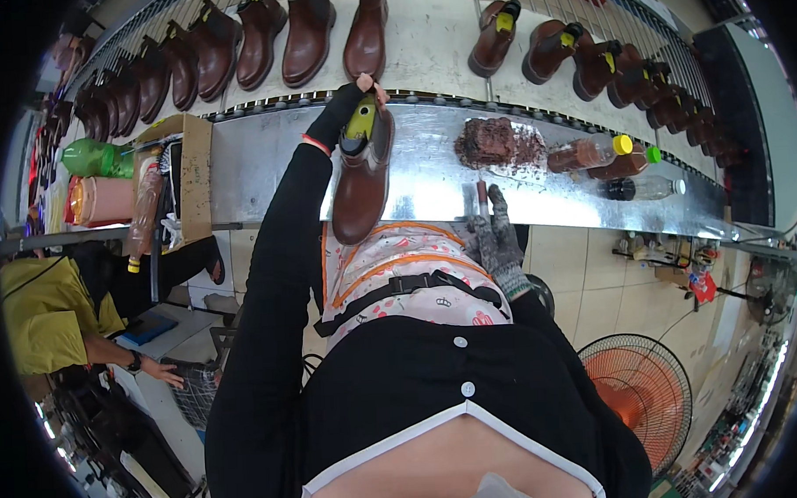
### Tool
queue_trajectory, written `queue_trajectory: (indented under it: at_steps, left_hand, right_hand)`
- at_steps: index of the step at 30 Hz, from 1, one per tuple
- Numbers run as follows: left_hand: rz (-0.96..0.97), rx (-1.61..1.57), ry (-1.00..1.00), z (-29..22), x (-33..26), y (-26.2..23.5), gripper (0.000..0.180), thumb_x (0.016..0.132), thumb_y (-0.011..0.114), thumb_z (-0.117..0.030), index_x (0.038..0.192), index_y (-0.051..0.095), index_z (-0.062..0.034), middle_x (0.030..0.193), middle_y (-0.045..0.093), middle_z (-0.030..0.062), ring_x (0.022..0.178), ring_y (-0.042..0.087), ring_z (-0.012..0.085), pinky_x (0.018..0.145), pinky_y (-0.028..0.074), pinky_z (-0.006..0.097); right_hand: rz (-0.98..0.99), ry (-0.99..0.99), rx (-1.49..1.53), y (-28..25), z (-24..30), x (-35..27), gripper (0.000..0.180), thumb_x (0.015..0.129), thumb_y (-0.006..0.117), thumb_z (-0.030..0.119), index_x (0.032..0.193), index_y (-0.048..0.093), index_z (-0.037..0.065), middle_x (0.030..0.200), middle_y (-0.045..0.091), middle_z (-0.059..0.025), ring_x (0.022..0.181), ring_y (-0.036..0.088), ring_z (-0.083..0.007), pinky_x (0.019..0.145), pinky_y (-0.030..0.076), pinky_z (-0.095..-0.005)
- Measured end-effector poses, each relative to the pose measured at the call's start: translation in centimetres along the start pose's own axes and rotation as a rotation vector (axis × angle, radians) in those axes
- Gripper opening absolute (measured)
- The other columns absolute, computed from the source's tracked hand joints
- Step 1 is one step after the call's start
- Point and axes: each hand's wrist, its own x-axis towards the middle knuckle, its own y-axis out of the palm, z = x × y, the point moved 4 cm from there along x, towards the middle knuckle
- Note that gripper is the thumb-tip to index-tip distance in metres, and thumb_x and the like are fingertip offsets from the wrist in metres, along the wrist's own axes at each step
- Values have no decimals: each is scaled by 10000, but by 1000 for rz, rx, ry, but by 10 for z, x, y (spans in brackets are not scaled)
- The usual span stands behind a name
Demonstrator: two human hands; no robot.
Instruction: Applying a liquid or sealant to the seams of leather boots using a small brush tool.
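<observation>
At the table's edge in front of me a brown ankle boot (359,198) is tilted, its toe pointing toward me. A yellow-green last with a round hole (360,119) shows in its opening. My left hand (368,87), partly covered by a black sleeve, is closed on the boot's top. My right hand (497,250) wears a grey knitted glove and is at the table's edge, right of the boot. A thin brown stick-like tool (482,195) stands up between its thumb and fingers; its lower end is hidden.
A dark brown crumbly block (487,143) lies on the metal table (273,179), near bottles (588,152). Brown boots (306,37) line the rack beyond. A cardboard box (196,173) stands left; a fan (636,399) is behind right. Another person's hand (161,371) touches a basket.
</observation>
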Motion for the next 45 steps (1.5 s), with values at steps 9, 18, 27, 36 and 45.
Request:
queue_trajectory:
  at_steps: [9,18,27,36,45]
  left_hand:
    - [330,42,735,-94,-27,29,737,803,278,-733,728,570,-61,693,564,49,727,512,167,921,327,399]
    - [311,29,638,-114,-55,75,804,648,398,-847,569,569,-66,631,566,48,665,522,191,867,369,401]
    - [369,-24,600,-117,-57,90,795,641,430,-843,551,562,-65,623,560,47,669,506,193,842,365,382]
    - [399,-40,508,-110,-61,88,736,619,475,-854,533,558,-127,614,553,15,834,458,223,1008,177,434]
    - [429,-52,610,-117,-59,94,765,613,501,-828,549,567,-69,602,559,46,623,503,176,822,362,373]
  right_hand:
    - [71,-278,160,-1,30,-3,582,903,482,83,1416,215,144,886,547,-49,601,550,-78,493,482,-241]
    - [44,-262,155,-20,38,-7,211,867,593,139,1033,542,17,842,607,-76,640,567,-109,512,493,-240]
    - [283,-637,-579,1,164,-47,280,805,624,185,1038,646,31,952,667,-93,844,625,-173,723,494,-312]
    - [353,-1068,-995,28,189,-66,354,736,676,366,1032,677,171,974,649,-58,882,606,-253,772,480,-348]
    - [427,-1074,-959,32,192,-63,333,757,665,334,1027,670,140,1022,654,-41,915,601,-243,788,479,-343]
